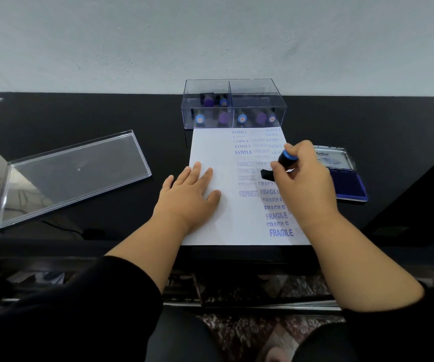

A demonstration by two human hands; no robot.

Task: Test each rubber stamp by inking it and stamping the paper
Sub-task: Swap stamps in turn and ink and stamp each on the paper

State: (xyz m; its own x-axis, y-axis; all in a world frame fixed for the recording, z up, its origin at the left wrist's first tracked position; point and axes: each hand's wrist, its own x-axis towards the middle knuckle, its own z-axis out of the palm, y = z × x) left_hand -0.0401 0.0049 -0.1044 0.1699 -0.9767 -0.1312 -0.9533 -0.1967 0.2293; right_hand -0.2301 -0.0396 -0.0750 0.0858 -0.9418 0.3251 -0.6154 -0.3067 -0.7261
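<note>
A white paper [210,147] lies on the black table, printed with several blue SAMPLE, EXPRESS and FRAGILE marks. My left hand [188,192] rests flat on its left half, fingers spread. My right hand [303,184] grips a black rubber stamp with a blue cap [285,159], tilted, its black base just above the paper near the EXPRESS prints. An open blue ink pad [347,182] sits right of the paper, partly hidden by my right hand. A clear divided box [234,105] behind the paper holds several stamps with blue and purple caps.
The box's clear lid [72,173] lies upside down on the left of the table. A thin black cable [61,228] runs near the front edge. A pale wall rises behind the table. My knees and a patterned floor show below.
</note>
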